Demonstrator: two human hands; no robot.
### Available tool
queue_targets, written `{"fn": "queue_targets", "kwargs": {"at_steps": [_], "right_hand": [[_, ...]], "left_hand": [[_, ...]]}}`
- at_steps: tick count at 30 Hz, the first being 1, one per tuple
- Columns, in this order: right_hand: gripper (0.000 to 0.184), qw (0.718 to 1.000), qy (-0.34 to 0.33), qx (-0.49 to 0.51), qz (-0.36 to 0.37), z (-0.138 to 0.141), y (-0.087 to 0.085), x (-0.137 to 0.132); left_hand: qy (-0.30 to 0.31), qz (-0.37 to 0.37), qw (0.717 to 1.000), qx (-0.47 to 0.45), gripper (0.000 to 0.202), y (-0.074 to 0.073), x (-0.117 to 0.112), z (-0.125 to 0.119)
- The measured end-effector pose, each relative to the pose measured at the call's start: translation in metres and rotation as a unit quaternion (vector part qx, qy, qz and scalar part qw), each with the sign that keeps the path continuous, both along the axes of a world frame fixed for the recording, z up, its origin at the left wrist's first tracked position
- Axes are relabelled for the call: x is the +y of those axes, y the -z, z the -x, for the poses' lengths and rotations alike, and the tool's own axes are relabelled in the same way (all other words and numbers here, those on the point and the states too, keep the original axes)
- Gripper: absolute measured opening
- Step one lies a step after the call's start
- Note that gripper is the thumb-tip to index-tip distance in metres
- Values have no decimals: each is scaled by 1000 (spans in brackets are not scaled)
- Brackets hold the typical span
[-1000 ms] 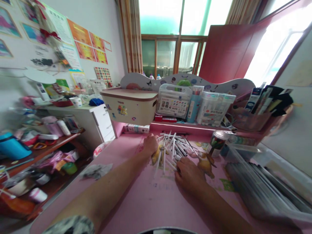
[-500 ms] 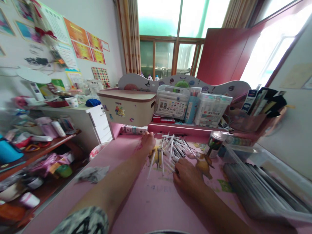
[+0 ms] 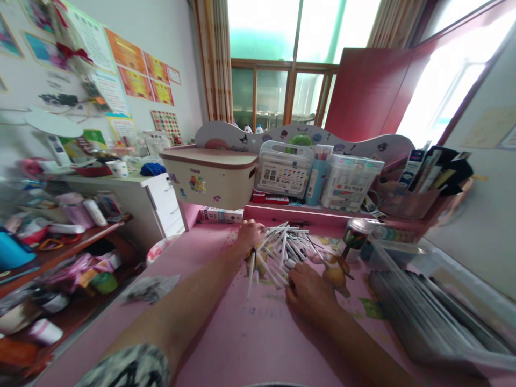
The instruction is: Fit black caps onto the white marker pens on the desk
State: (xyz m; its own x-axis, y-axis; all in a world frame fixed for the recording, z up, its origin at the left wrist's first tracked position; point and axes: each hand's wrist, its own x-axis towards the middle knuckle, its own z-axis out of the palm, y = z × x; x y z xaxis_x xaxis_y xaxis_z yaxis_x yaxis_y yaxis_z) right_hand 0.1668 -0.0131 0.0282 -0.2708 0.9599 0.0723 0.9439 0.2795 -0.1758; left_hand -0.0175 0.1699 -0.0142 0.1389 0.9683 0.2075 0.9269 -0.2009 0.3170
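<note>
Loose white pens (image 3: 284,248): left hand (image 3: 250,236) grip closed on several at pile's left edge; right hand (image 3: 308,287) grip curled, hold unclear; bare tabletop (image 3: 258,333) nearer than both grips.

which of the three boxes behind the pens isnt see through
The brown-lidded cream box, at the left end. The handled marker case and the second case beyond the blue cup are clear plastic.

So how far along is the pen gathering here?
Early. Nothing looks finished: the white pens lie scattered in a loose pile on the pink desk. In hand: the left hand and right hand rest on the pile's two sides. Left: bunching nearly all of them.
</note>
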Motion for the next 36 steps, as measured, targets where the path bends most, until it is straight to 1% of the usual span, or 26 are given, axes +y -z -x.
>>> {"fn": "queue_targets", "kwargs": {"at_steps": [6, 8, 11, 15, 20, 23, 26, 28, 31, 33, 36], "right_hand": [[14, 1000, -3, -4, 9, 0, 2, 1], [14, 1000, -4, -3, 11, 0, 2, 1], [15, 1000, -6, -1, 16, 0, 1, 1], [15, 1000, -3, 1, 20, -1, 1, 2], [16, 1000, -2, 0, 23, -2, 1, 1], [16, 1000, -1, 0, 27, -2, 0, 0], [15, 1000, -2, 3, 22, -2, 1, 1], [16, 1000, -3, 3, 21, -2, 2, 2], [16, 1000, -7, 3, 21, -2, 2, 2], [16, 1000, -8, 3, 20, -2, 2, 2], [16, 1000, -8, -1, 21, -1, 0, 2]], "left_hand": [[119, 15, 993, 4, 31, -3, -16, 5], [148, 17, 989, 3, 31, -4, -23, 8], [177, 14, 984, 2, 33, -6, -30, 15], [184, 5, 983, 0, 32, -10, -28, 30], [137, -22, 990, 4, 31, -14, -9, 50], [108, -40, 993, 18, 31, -12, 1, 58], [95, -54, 994, 31, 32, -5, 3, 60], [107, -62, 992, 40, 32, -1, -2, 58], [157, -74, 983, 55, 32, 0, -15, 49], [193, -86, 975, 64, 37, -4, -26, 43], [237, -107, 963, 77, 43, -13, -41, 40]]}}
